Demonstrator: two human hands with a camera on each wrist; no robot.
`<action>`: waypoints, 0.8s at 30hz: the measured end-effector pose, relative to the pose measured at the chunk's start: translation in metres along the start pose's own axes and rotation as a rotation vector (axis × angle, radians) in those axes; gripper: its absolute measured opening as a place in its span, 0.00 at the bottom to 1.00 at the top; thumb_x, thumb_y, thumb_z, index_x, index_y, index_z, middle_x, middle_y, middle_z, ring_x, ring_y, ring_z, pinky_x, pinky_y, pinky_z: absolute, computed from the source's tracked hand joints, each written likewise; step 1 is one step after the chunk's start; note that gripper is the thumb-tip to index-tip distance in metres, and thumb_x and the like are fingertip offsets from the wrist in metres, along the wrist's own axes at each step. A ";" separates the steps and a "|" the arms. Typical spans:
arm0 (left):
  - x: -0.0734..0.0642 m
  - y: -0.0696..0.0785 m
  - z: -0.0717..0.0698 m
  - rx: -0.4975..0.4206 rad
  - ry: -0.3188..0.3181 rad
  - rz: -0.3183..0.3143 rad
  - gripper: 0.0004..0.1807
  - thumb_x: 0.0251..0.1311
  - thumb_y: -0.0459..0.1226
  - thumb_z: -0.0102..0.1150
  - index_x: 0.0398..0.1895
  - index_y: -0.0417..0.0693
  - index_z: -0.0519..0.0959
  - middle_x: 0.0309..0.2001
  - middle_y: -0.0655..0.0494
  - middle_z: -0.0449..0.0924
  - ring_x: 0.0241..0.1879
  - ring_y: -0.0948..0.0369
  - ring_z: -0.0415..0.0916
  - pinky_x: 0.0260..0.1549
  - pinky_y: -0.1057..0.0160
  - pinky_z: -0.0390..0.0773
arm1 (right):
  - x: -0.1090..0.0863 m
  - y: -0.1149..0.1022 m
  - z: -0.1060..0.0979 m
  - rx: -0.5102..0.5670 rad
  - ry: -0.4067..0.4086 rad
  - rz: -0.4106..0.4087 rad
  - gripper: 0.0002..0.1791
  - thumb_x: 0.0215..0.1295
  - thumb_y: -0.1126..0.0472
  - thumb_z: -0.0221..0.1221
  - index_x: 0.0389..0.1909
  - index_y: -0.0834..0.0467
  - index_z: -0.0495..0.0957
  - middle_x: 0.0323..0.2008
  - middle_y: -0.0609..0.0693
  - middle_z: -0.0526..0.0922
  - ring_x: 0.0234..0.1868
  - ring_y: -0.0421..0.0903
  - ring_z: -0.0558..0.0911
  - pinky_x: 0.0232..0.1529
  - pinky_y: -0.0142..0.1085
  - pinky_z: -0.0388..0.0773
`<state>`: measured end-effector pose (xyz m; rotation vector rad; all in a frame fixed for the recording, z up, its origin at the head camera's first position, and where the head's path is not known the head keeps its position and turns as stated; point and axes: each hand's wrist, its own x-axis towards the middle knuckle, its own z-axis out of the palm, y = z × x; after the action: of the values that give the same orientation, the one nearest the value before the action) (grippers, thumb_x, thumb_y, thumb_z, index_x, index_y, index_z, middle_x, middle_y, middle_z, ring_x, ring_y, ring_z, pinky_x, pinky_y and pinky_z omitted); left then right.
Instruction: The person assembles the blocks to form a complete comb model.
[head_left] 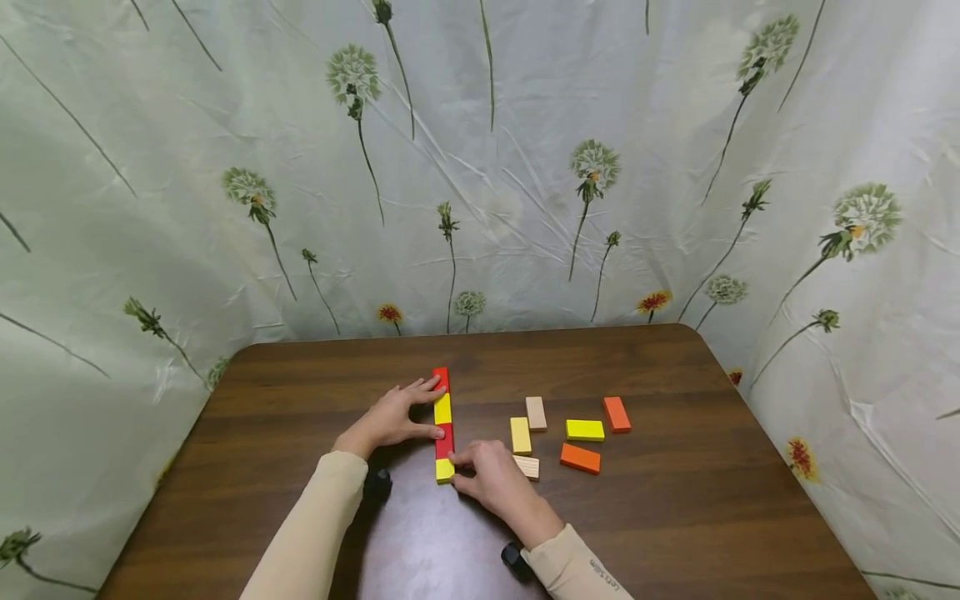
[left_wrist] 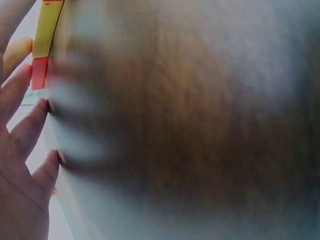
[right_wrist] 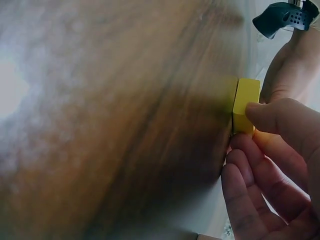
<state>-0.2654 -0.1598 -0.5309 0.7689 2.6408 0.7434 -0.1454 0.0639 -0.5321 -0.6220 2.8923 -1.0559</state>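
A straight row of blocks lies on the table, alternating from far to near: a red block [head_left: 442, 377], a yellow block [head_left: 442, 409], a second red block [head_left: 445, 445] and a near yellow block [head_left: 444, 472]. From the left, my left hand [head_left: 388, 417] touches the row, fingers spread over the far part and thumb against the nearer red block. In the left wrist view its fingertips meet the side of a red block [left_wrist: 39, 75]. My right hand [head_left: 498, 483] pinches the near yellow block at its end, thumb on its face in the right wrist view [right_wrist: 246, 95].
Right of the row lie loose blocks: pale wood [head_left: 536, 413], light yellow [head_left: 521, 436], bright yellow [head_left: 585, 430], orange [head_left: 581, 458] and red-orange [head_left: 617, 414]. Another wood block [head_left: 528, 467] is partly behind my right hand. A flowered curtain [head_left: 495, 208] hangs behind the brown table [head_left: 300, 375].
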 end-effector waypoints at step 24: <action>-0.011 0.003 0.006 0.038 -0.023 0.040 0.66 0.45 0.67 0.81 0.85 0.52 0.62 0.88 0.47 0.50 0.87 0.41 0.47 0.81 0.25 0.44 | 0.002 0.009 -0.001 0.120 -0.021 0.021 0.18 0.61 0.65 0.77 0.52 0.61 0.91 0.44 0.52 0.94 0.41 0.41 0.90 0.46 0.31 0.88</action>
<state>-0.2526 -0.1618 -0.5329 0.8379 2.6336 0.6920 -0.1507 0.0699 -0.5368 -0.5921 2.7856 -1.2018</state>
